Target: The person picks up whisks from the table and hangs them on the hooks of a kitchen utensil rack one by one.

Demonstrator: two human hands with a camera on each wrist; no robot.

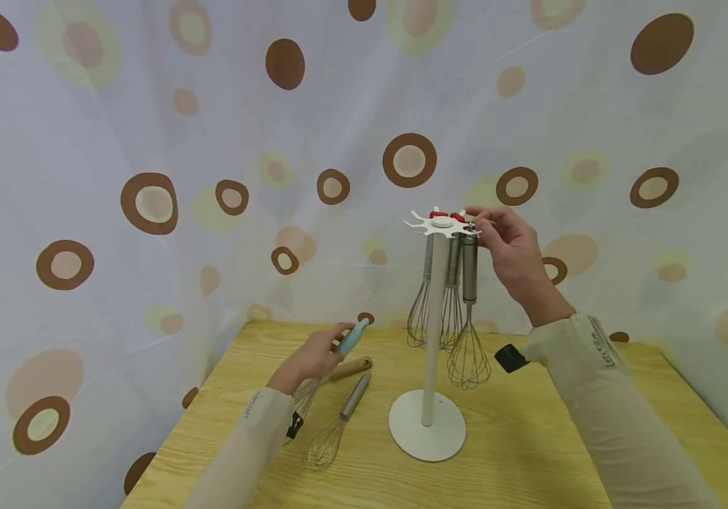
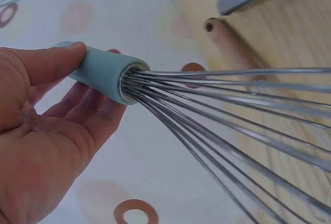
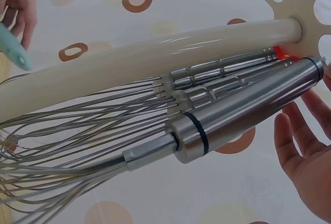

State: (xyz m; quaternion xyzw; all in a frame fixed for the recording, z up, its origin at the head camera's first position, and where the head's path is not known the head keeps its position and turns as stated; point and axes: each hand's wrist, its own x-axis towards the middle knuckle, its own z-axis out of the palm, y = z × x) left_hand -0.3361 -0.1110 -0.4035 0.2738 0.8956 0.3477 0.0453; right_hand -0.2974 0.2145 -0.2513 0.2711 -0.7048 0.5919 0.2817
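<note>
My left hand [image 1: 316, 353] grips a whisk with a light blue handle [image 2: 106, 71], thumb on one side and fingers round the other; its wires spread to the right in the left wrist view. My right hand [image 1: 517, 247] is up at the rim of a white hanging rack [image 1: 435, 304], thumb and fingertips pinching the top end of a thick-handled steel whisk [image 3: 248, 110]. That whisk hangs wires down at the rack's right side. Two more steel whisks [image 1: 428, 258] hang behind the post, with red pieces [image 1: 457, 218] at their tops.
On the wooden table [image 1: 504, 431] lie a steel-handled whisk [image 1: 354, 397] and a wooden-handled tool [image 1: 353, 367], left of the rack's round base [image 1: 415, 442]. A dotted curtain [image 1: 338, 92] stands behind the table and along its sides.
</note>
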